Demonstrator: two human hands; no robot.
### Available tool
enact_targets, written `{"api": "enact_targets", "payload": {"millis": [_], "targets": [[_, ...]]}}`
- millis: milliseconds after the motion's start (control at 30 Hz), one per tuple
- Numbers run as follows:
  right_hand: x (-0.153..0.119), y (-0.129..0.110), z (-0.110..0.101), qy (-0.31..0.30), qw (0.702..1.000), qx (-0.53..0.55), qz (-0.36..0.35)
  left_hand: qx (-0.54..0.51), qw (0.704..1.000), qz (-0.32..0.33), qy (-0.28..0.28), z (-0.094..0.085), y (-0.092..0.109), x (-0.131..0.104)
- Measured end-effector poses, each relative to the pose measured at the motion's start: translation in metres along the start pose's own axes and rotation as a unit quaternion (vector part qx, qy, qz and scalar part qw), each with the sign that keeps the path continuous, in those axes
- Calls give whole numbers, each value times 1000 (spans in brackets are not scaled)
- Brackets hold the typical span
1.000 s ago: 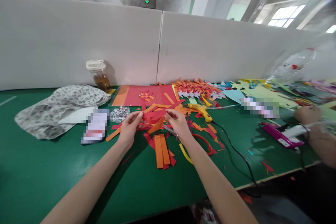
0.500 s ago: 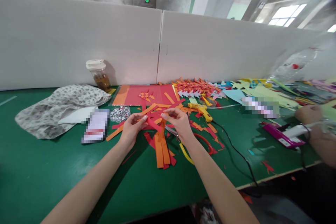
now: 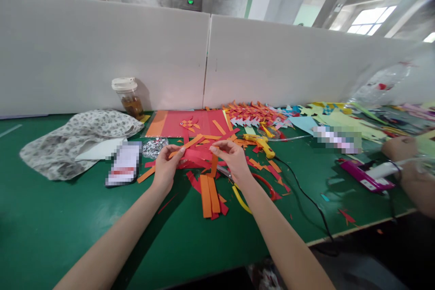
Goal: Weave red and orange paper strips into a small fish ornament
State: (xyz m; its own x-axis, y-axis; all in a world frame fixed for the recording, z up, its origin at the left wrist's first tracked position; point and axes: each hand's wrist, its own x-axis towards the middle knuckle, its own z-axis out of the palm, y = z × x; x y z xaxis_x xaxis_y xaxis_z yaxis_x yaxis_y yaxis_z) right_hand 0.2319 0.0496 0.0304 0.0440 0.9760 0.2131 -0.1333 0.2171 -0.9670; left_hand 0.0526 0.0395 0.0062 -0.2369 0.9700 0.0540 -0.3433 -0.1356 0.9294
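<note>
My left hand [image 3: 166, 167] pinches paper between thumb and fingers. An orange paper strip [image 3: 193, 143] slants up from its fingertips, and a red strip [image 3: 195, 162] stretches out beside them; whether both are gripped is hard to tell. My right hand [image 3: 233, 158] is closed on another orange strip [image 3: 214, 166], which hangs down from the fingertips. Below lie flat orange strips [image 3: 205, 195] over red ones. Scissors with red and yellow handles [image 3: 242, 199] rest partly under my right hand. A small woven paper fish [image 3: 190, 124] lies on the red sheets [image 3: 207, 120] behind.
A yellow glue gun [image 3: 263, 145] trails its cord to the right. At left are a phone [image 3: 124, 163], a cloth [image 3: 78, 145], a bag of small eyes [image 3: 154, 147] and a lidded cup [image 3: 131, 99]. Another person's hand [image 3: 401, 152] is at far right near a purple device [image 3: 367, 174].
My left hand has shifted slightly left and its grip on the paper has changed. The orange strip in my right hand now hangs apart from the strips on the table.
</note>
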Motion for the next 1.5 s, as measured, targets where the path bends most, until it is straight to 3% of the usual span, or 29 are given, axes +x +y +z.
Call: {"api": "enact_targets", "payload": {"millis": [167, 500, 633, 800, 967, 1133, 1200, 1400, 1500], "targets": [[-2, -2, 2, -10, 1000, 1, 23, -6, 1000, 5, -17, 2, 0, -1], [-1, 1, -2, 26, 999, -25, 29, -14, 1000, 17, -6, -2, -1, 0], [0, 4, 0, 7, 997, -73, -15, -19, 999, -34, -36, 0, 3, -2], [-4, 10, 3, -35, 982, -172, -63, 27, 986, -115, -116, 7, 6, -9], [-10, 8, 5, -64, 969, -221, -85, 83, 980, -80, -163, 11, 7, -16], [-11, 7, 7, -73, 975, -197, -76, 90, 982, -65, -150, 11, 6, -16], [-9, 7, 7, -54, 980, -177, -68, 71, 986, -79, -132, 10, 4, -14], [-3, 1, -1, 119, 980, -140, -82, -18, 993, -94, -69, 5, 0, -5], [-1, 1, -5, 165, 977, -105, -86, -20, 994, -87, -59, 4, 2, -3]]}}
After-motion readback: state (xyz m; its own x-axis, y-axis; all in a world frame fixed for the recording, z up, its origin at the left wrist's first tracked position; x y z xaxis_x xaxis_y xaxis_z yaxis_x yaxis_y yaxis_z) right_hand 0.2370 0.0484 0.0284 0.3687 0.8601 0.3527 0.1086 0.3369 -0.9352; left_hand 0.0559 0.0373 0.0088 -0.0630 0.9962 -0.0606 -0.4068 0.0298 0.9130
